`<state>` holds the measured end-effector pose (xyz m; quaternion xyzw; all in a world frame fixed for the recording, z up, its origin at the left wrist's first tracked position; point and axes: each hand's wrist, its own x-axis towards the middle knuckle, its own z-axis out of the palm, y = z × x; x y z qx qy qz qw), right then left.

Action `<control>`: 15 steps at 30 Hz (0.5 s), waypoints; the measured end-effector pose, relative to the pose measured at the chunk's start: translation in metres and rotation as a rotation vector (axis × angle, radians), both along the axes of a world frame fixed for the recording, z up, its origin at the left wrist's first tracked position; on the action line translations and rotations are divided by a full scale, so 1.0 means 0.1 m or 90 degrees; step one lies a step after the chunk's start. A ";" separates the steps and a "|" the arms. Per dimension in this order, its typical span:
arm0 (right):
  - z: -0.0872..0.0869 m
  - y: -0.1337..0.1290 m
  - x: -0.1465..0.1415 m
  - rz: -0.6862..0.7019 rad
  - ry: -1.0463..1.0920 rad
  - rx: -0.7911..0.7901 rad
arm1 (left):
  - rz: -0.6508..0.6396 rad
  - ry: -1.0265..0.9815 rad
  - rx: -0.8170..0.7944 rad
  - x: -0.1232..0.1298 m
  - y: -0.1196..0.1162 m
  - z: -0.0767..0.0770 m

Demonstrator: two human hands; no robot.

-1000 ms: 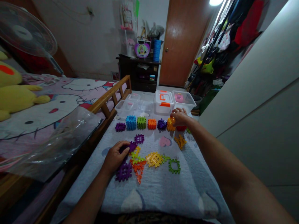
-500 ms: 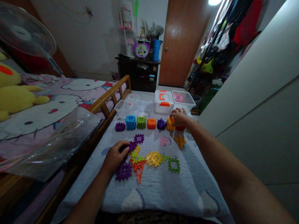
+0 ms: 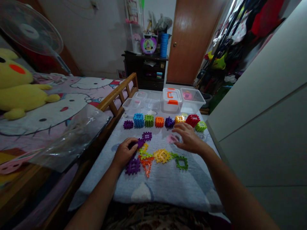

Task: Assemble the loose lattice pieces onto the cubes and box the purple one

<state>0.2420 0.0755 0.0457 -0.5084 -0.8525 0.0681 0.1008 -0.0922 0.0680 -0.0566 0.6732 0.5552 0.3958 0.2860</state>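
Note:
My left hand (image 3: pixel 125 152) is closed at the left end of a flat arrangement of interlocking plastic pieces, thumb and fingers on a purple notched piece (image 3: pixel 140 143). Joined around it are a purple square (image 3: pixel 147 136), a larger purple square (image 3: pixel 132 166), orange triangles (image 3: pixel 147 166), a yellow square (image 3: pixel 162 156) and a green square frame (image 3: pixel 182 163). My right hand (image 3: pixel 188 138) hovers with fingers apart just in front of the yellow stack (image 3: pixel 179 119). Nothing shows between its fingers; the cloth under its palm is hidden.
A row of stacked pieces runs across the table, including a blue stack (image 3: pixel 138 120), an orange stack (image 3: pixel 159 122) and a red stack (image 3: pixel 192 120). Behind stand clear plastic boxes (image 3: pixel 192 99) and a lidded box (image 3: pixel 172 99). A wooden bed rail (image 3: pixel 117 92) borders the left.
My right hand has come back from the yellow stack toward me, and the loose yellow triangular piece is now hidden at the hand. My left hand stays on the purple piece. The view has shifted slightly.

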 end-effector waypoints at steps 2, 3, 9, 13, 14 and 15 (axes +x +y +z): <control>-0.17 -0.23 -0.14 0.040 0.010 -0.061 | 0.005 -0.008 0.003 0.00 0.00 0.01; -0.25 -0.32 -0.20 0.049 0.013 -0.082 | 0.010 -0.014 0.004 0.00 -0.01 0.01; -0.50 -0.46 -0.45 0.067 0.017 -0.130 | 0.047 -0.087 -0.014 -0.06 0.00 -0.04; -0.51 -0.43 -0.49 0.044 0.005 -0.109 | 0.043 -0.092 -0.019 -0.07 0.01 -0.06; -0.52 -0.41 -0.48 0.032 0.009 -0.094 | 0.043 -0.088 -0.018 -0.07 0.01 -0.06; -0.54 -0.40 -0.47 0.018 0.016 -0.078 | 0.043 -0.083 -0.017 -0.06 0.00 -0.05</control>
